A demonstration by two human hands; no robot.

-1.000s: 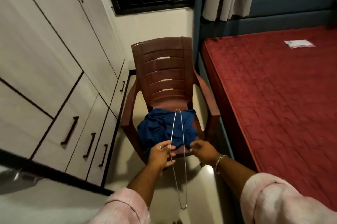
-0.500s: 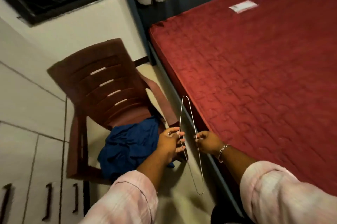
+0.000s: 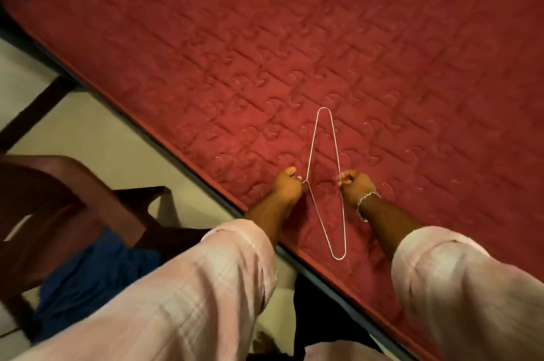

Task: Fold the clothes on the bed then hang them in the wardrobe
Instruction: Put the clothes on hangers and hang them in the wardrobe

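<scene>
Both my hands pinch a thin wire hanger between them: my left hand grips its hook side, my right hand, with a bracelet at the wrist, grips the opposite wire. Under and beyond my hands spreads the red quilted bed. Back to the left of my left arm, blue clothes lie on a brown chair.

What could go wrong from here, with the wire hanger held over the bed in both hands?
1. The wire hanger is pinched only at its sides by the left hand and right hand; the thin wire could bend or slip.
2. The blue garment sits behind on the chair, out of reach of both busy hands.
</scene>
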